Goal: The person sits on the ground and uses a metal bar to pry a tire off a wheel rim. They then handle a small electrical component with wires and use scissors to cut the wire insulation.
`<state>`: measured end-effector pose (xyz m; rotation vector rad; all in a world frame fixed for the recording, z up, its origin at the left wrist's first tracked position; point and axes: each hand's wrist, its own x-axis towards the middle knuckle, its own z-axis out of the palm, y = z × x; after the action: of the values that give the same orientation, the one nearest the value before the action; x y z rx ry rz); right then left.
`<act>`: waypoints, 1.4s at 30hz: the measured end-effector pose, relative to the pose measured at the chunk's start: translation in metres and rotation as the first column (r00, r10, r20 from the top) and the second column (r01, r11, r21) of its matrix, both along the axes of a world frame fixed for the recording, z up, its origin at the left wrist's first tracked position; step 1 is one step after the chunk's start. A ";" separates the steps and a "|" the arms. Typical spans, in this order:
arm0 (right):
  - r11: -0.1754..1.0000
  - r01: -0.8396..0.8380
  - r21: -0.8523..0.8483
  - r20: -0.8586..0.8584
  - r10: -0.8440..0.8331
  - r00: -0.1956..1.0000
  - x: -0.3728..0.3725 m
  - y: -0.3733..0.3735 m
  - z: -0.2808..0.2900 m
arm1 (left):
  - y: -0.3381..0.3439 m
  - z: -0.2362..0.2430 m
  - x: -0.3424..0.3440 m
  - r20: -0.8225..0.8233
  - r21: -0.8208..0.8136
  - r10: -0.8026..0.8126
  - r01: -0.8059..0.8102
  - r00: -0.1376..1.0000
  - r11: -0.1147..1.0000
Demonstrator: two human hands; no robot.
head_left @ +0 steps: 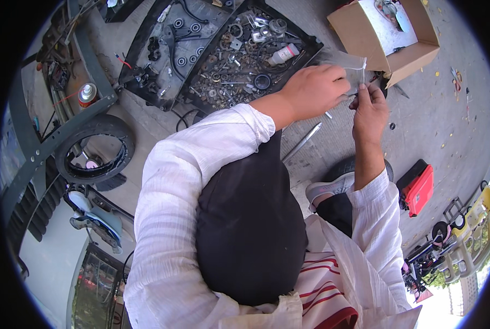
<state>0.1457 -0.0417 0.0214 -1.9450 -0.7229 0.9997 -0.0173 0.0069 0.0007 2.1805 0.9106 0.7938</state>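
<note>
My left hand reaches across to the right, back upward, fingers curled. Whatever it grips is hidden under the fingers. Close beside it, my right hand pinches the whitish edge of what looks like a clear plastic bag. The bag spreads just beyond my left knuckles, toward the cardboard box. Something small and dark shows between the two hands, too covered to name. Left of my left hand lies a black tray full of nuts, bolts and washers, with a small white bottle on top.
An open cardboard box stands at the far right. A metal bar lies on the floor below my hands. A red case sits at right. At left are a tyre, a spray can and a metal frame.
</note>
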 end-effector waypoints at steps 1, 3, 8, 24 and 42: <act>0.999 -0.012 -0.033 -0.037 0.011 0.999 0.000 0.000 0.002 | -0.001 0.001 -0.003 0.053 -0.063 0.055 -0.051 0.997 0.997; 0.998 -0.024 -0.065 -0.079 0.019 0.997 0.002 -0.004 0.005 | 0.003 -0.003 -0.014 0.065 -0.169 0.202 -0.188 0.977 0.967; 0.987 -0.062 -0.146 -0.104 0.047 0.993 0.022 -0.041 -0.005 | 0.021 -0.083 -0.080 -0.319 0.053 0.533 -0.546 0.784 0.836; 0.960 -0.086 -0.268 -0.183 0.037 0.982 0.040 -0.093 -0.016 | -0.009 -0.104 -0.142 -0.627 0.044 0.365 -0.436 0.688 0.899; 0.954 -0.110 -0.280 -0.206 0.052 0.977 0.041 -0.096 -0.019 | -0.027 -0.101 -0.105 -0.442 -0.084 0.485 -0.573 0.755 0.815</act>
<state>0.1865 -0.1375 0.0027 -2.0379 -0.5720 1.3936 -0.1218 -0.0203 -0.1006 1.9282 1.8041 0.4534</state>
